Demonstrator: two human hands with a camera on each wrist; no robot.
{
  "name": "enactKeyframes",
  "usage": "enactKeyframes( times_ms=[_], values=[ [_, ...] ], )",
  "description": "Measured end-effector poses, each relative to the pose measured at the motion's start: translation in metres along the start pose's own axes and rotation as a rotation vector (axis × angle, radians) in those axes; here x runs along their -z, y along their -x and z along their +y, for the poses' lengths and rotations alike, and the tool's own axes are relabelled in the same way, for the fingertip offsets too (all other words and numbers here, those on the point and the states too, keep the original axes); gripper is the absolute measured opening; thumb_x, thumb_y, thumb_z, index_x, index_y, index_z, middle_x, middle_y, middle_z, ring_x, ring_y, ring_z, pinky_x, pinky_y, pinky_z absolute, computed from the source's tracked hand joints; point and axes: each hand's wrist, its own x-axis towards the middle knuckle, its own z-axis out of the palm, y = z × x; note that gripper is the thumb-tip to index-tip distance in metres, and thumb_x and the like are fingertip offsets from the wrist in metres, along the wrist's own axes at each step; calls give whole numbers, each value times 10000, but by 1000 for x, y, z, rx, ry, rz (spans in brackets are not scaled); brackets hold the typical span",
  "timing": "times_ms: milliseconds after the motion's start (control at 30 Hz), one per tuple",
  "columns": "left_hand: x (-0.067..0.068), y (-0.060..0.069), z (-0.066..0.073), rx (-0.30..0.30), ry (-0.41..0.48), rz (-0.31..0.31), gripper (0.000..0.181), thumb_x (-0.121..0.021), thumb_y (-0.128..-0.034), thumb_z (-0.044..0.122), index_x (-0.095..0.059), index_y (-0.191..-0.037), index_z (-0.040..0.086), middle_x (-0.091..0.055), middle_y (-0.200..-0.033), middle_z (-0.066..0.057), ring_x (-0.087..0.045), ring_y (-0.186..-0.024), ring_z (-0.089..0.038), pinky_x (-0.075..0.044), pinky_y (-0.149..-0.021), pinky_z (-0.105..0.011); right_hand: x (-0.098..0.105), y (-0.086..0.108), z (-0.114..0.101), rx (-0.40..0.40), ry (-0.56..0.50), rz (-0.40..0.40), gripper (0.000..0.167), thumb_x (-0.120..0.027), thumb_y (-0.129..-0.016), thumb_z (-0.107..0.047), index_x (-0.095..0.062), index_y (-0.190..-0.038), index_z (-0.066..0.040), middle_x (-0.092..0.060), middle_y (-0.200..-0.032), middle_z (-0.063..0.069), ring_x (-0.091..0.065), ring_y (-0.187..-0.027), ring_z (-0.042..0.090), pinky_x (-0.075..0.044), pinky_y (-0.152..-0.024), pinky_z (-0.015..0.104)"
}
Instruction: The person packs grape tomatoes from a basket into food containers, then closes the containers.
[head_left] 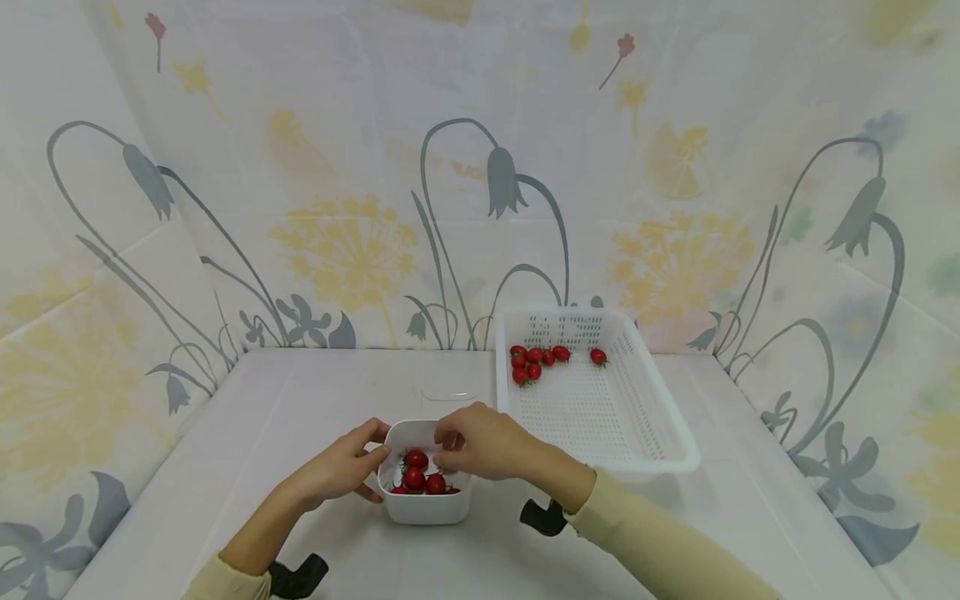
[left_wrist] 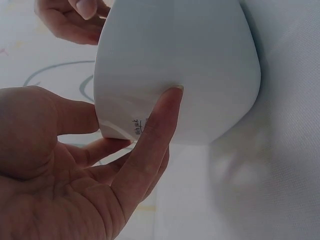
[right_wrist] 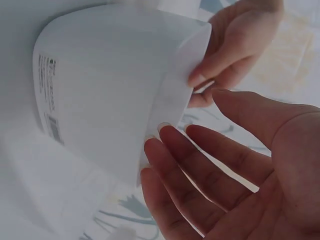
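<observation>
Near the basket [head_left: 577, 421], the left hand [head_left: 341, 465] gripped the white box [head_left: 427, 511], seemingly light, stiff and best held from the side, while the right hand [head_left: 483, 442] hung spread.

Free table [head_left: 225, 450] leftward, basket [head_left: 581, 421] right of tub [head_left: 427, 511]

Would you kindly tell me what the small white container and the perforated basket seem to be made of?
The small white container: probably smooth, satin plastic, given its softly shaded, rounded walls; ceramic isn't ruled out. The perforated basket: likely moulded plastic, semi-matte, given its regular small holes.
</observation>
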Motion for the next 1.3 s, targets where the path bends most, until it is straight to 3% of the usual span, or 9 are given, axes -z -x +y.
enactKeyframes(
  times_ms=[200,400,767,1100,1300],
  values=[
    [1,0,1,0,-11,5,272,-501,-1066,93,-494,-1310,-27,-539,-1338,-261,-643,-1091,-377,-648,-649,-428,19,12,3,6,8,25,150,-705,-960,-209,-746,-1069,-116,-725,-998,-19,-659,-940,168,-562,-722,247],
    [1,-1,1,4,-11,9,275,-505,-1065,94,-494,-1315,-20,-544,-1335,-253,-646,-1082,-367,-648,-650,-427,35,22,13,3,37,51,175,-725,-950,-201,-739,-1083,-89,-731,-1028,17,-677,-969,223,-574,-775,294],
    [0,0,0,12,-4,12,263,-509,-1064,96,-496,-1305,-10,-531,-1357,-256,-644,-1079,-372,-648,-650,-429,56,39,38,-48,16,63,177,-736,-939,-185,-722,-1081,-80,-718,-1007,-13,-677,-934,180,-574,-777,256],
    [0,0,-1,7,0,10,258,-512,-1061,91,-496,-1298,-11,-526,-1358,-257,-650,-1056,-364,-648,-649,-432,74,45,67,-79,12,37,239,-727,-941,-185,-708,-1112,-19,-724,-1056,91,-698,-933,233,-598,-809,313],
    [-1,-1,0,12,0,13,259,-510,-1062,89,-495,-1301,-11,-524,-1361,-264,-649,-1074,-379,-648,-651,-436,85,42,86,-160,26,51,259,-732,-937,-169,-708,-1135,-2,-732,-1065,119,-687,-959,263,-611,-788,371]
  ],
)
